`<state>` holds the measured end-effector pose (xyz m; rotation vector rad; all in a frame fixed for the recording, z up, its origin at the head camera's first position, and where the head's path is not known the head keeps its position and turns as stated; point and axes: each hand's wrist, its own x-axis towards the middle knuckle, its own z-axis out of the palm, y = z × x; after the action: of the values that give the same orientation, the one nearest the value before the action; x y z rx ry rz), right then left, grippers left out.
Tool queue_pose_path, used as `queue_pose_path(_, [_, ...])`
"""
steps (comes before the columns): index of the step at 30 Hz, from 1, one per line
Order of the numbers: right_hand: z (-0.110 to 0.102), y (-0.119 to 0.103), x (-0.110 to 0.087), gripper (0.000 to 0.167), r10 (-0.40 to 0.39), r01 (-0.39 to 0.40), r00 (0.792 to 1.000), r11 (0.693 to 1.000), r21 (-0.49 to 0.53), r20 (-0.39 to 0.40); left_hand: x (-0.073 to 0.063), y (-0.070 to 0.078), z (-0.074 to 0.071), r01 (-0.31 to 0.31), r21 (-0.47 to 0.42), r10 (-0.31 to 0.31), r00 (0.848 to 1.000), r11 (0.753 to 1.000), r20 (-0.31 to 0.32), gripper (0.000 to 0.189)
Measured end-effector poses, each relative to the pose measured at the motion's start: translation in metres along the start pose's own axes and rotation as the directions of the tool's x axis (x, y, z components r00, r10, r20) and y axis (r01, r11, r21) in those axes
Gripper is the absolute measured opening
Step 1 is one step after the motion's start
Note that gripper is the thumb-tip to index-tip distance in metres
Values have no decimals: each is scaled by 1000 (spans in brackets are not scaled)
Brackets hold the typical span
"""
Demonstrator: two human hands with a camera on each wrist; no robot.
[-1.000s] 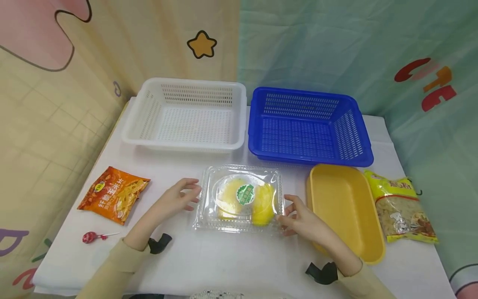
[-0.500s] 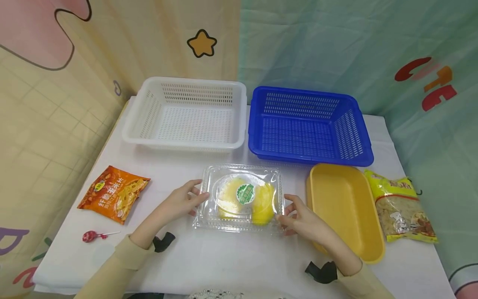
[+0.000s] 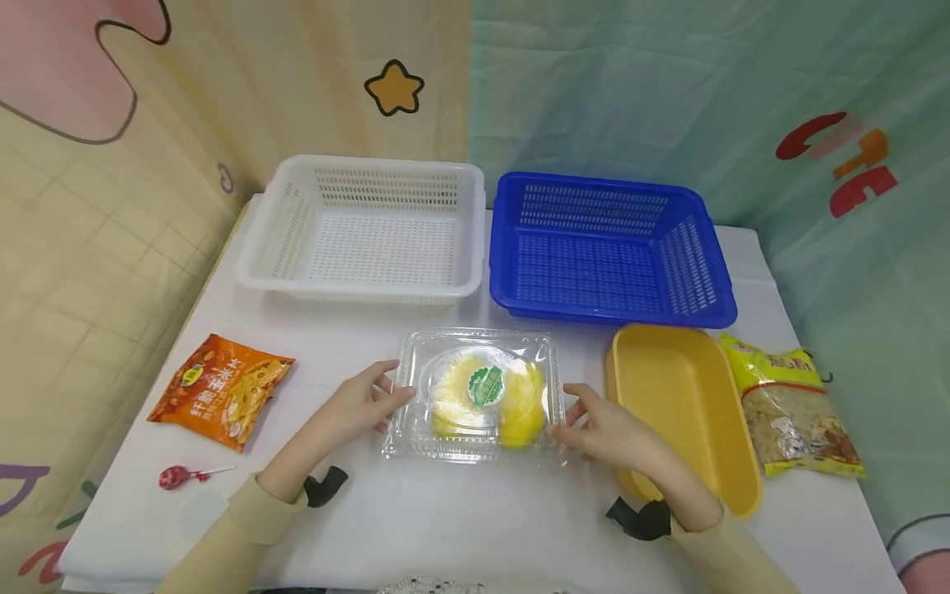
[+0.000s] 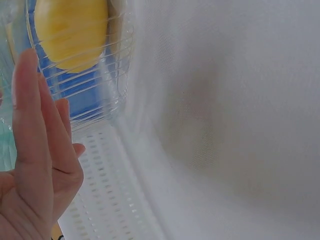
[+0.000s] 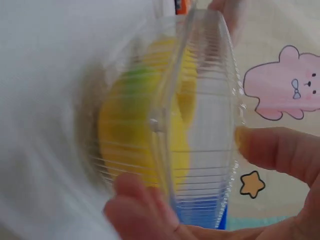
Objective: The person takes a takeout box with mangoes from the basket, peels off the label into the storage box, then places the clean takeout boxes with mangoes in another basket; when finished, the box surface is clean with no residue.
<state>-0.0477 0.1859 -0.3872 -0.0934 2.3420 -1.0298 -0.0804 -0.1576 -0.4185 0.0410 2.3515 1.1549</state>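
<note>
Left hand (image 3: 358,407) inward, white tablecloth (image 3: 475,516) (curtains (image 3: 616,91) behind)

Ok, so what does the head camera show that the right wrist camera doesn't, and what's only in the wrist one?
Only the head view shows the lollipop, the yellow tub and the yellow bag.

Only the right wrist view shows the bow tie on the pink bear.

Both show the right hand at the clear box, the yellow items inside it, and the star. The blue basket is in both too, though the wrist view catches just a small part.
</note>
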Motion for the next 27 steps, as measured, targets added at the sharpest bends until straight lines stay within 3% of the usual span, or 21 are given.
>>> queue_pose_path(4, [-12, -22, 3, 65, -49, 14, 991, 964, -266, -127, -1, 0, -1, -11, -1, 11, 1000, 1000, 5, 74])
queue_pose_path(9, [-20, -50, 12, 47, -181, 103, 964, 931, -351, -195, -1, 0, -2, -27, -1, 27, 1000, 1000, 11, 75])
queue_pose_path(13, [-21, -70, 28, 37, -268, 197, 952, 906, -375, -146, -2, 0, -2, -20, -1, 20, 1000, 1000, 7, 75])
queue_pose_path(17, [-18, -80, 49, 30, -297, 260, 954, 886, -383, -40, -1, -1, -1, -15, -6, 15, 1000, 1000, 5, 75])
queue_pose_path(21, [-14, -85, 63, 25, -272, 262, 962, 866, -426, 39, 0, -2, 0, -21, -6, 21, 1000, 1000, 9, 76])
queue_pose_path(27, [-11, -90, 72, 21, -213, 215, 975, 844, -491, 60, 0, 0, -1, -27, -10, 27, 1000, 1000, 12, 75])
